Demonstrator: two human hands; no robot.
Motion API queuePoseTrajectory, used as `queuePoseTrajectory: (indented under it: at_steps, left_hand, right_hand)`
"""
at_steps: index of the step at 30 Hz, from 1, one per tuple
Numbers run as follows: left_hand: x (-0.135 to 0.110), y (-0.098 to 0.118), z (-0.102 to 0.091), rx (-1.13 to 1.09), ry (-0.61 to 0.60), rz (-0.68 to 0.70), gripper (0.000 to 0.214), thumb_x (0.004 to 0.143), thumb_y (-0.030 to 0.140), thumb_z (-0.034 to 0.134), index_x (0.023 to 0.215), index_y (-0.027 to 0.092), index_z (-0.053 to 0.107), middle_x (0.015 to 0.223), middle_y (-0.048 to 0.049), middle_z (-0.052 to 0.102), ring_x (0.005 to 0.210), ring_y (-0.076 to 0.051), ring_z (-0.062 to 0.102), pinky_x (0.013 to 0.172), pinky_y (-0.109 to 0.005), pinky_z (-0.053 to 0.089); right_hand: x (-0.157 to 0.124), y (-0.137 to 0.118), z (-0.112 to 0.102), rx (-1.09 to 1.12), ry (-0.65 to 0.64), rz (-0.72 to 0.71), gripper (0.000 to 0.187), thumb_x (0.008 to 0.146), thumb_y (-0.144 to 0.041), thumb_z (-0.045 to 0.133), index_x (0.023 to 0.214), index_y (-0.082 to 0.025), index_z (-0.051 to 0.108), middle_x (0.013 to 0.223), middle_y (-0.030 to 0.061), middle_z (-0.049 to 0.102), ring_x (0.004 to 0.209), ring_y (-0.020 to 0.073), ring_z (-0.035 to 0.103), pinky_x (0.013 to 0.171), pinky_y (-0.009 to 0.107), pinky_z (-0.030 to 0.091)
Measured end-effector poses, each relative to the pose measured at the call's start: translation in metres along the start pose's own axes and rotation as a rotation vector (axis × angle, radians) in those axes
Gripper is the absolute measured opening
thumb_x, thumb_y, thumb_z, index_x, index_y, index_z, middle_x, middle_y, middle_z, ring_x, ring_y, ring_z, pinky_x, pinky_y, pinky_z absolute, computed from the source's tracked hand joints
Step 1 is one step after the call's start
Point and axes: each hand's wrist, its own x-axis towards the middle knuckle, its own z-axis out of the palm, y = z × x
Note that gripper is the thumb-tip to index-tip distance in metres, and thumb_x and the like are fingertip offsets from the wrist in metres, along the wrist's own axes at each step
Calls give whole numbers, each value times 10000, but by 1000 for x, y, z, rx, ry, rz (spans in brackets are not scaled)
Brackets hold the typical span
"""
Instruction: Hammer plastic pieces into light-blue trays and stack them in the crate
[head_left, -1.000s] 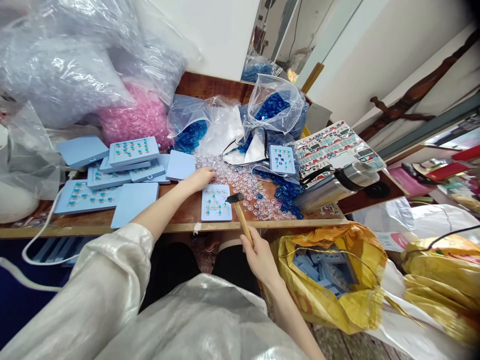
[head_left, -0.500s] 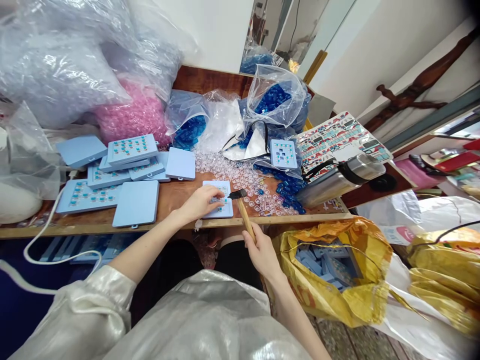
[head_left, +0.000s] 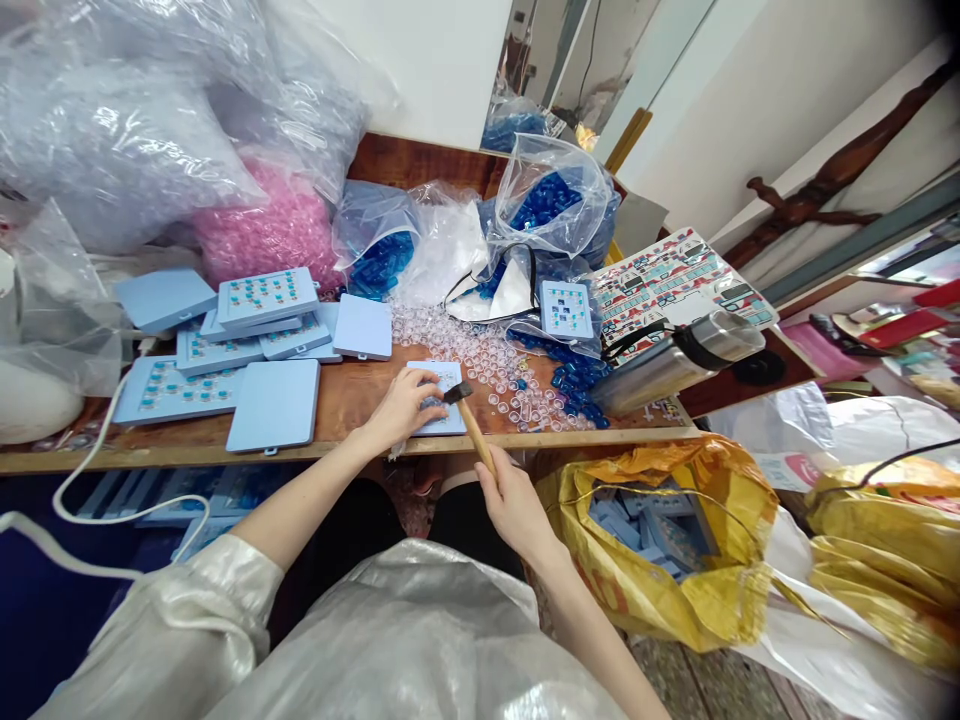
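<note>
My left hand [head_left: 405,408] lies over the left part of a small light blue plate [head_left: 450,385], its fingers pressing on the plate's surface. Small parts stand in the plate, mostly hidden by my fingers. My right hand [head_left: 514,505] grips the wooden handle of a small hammer [head_left: 471,433]. The dark hammer head [head_left: 457,393] hangs just above the plate's right side, close to my left fingers. Loose clear round plastic pieces [head_left: 480,355] and blue pieces [head_left: 576,388] lie scattered beyond it.
Several light blue plates [head_left: 274,405] lie to the left on the wooden table [head_left: 352,400]. Plastic bags of clear, pink and blue pieces crowd the back. A steel flask [head_left: 675,365] lies right; a yellow sack [head_left: 652,570] of blue plates sits below the table edge.
My left hand has moved from the loose clear pieces onto the plate and covers part of it. The hammer head has come nearer the plate, with its handle tilted further.
</note>
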Motion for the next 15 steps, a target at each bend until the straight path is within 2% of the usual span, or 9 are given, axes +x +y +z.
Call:
queuePoseTrajectory:
  at_steps: [5,9,13,15]
  left_hand:
    - [0,1,0,-26,-19,-27,167,722,326,657,838,207,642,1043,-61,568,1031,-221,468,909,-398,379]
    - [0,3,-1,-30,-25,-55,180,719,326,658,847,202,635,1039,-61,573,1028,-222,470,921,-391,370]
    - [1,5,-2,-53,-21,-66,166,707,300,666,839,203,636,1028,-55,576,1018,-217,476,935,-387,363]
    - [1,7,-3,-66,-21,-102,168,688,297,680,818,201,633,1020,-52,580,1013,-222,479,930,-392,367]
  right_hand:
    - [0,-5,1,-31,20,11,308,896,-272,325,1158,-196,468,891,63,651,788,197,620,695,273,435]
    - [-3,-3,1,-61,-22,41,287,895,-266,324,1121,-197,487,870,63,658,804,205,629,686,266,436]
    - [-4,0,3,-45,49,20,317,896,-263,324,1174,-192,460,968,80,652,871,206,625,711,270,441]
    - [-4,1,4,-66,13,34,304,894,-263,331,1149,-183,477,926,81,660,840,212,631,698,276,443]
